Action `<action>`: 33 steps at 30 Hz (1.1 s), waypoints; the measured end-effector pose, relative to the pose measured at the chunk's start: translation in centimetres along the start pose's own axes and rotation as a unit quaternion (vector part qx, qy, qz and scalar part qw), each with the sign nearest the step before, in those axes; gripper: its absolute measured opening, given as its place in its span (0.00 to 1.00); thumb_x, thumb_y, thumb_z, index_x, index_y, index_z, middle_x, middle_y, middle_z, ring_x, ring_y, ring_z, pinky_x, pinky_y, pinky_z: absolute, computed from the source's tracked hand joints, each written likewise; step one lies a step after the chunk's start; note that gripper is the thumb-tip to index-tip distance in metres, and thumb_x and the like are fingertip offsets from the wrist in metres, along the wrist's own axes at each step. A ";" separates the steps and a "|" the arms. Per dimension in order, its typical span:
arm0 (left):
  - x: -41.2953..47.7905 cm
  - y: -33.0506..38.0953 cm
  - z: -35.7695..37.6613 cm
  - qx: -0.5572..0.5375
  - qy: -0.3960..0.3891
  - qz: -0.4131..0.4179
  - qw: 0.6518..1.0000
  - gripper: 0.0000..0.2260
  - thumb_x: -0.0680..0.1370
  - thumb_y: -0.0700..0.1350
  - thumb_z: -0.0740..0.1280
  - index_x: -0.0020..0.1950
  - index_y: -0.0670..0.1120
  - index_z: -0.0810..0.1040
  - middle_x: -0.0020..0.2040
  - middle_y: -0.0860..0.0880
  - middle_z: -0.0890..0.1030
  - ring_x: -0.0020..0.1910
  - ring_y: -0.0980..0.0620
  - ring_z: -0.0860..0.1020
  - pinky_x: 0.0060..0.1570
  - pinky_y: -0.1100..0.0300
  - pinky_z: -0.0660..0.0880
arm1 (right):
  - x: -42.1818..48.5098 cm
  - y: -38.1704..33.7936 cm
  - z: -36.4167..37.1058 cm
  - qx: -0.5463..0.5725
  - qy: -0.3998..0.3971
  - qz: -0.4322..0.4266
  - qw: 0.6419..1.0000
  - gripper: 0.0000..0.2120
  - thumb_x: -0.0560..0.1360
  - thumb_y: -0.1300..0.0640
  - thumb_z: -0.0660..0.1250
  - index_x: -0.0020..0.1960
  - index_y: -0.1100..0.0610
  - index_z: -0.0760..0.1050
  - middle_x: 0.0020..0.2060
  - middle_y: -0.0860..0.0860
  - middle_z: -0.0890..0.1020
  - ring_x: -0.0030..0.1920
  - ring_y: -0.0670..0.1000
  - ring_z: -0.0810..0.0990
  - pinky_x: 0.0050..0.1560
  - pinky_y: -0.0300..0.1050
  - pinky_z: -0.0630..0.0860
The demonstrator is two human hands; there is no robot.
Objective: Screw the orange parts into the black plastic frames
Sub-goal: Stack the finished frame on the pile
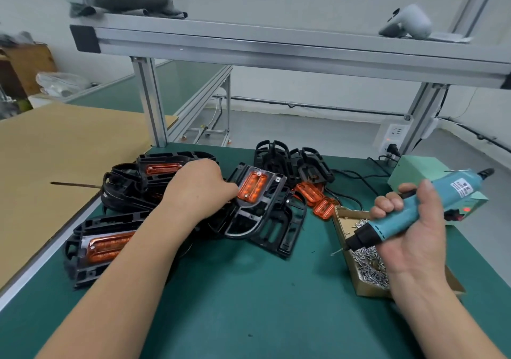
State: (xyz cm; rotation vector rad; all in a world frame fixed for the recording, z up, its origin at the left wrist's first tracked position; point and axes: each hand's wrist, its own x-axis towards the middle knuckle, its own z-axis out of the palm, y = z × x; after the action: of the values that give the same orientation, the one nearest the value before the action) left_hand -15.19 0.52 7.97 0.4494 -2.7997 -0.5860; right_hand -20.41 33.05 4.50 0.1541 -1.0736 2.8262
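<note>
My left hand [197, 187] grips the left edge of a black plastic frame [260, 212] that lies tilted on the green mat, with an orange part [252, 186] seated in its top. My right hand [409, 228] holds a teal electric screwdriver [406, 214] above the screw box, its black tip pointing down-left with a screw on the bit. Two loose orange parts [315, 196] lie right of the frame. Frames with orange parts fitted sit at the left: one [163, 169] behind my left hand, another [99, 248] under my forearm.
A cardboard box of screws [367, 264] sits at the right. Empty black frames [290, 162] are piled at the back. A green power unit [420, 173] and cables lie far right. Aluminium shelf posts [150, 101] rise behind; a cardboard sheet [55, 151] covers the left.
</note>
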 end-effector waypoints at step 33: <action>1.2 -2.3 -0.3 0.102 0.069 -0.029 0.992 0.05 0.77 0.52 0.68 0.43 0.59 0.83 0.42 0.60 0.82 0.45 0.54 0.79 0.38 0.58 0.71 | -0.1 -0.2 -0.2 -0.022 -0.030 0.015 0.999 0.12 0.82 0.45 0.71 0.46 0.53 0.79 0.34 0.48 0.70 0.35 0.47 0.73 0.36 0.40 0.76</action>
State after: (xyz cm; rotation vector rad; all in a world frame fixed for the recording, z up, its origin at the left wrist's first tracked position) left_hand -15.65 -1.95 7.45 0.5898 -2.7319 -0.2685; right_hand -20.25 33.31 4.52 0.2217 -1.1587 2.8380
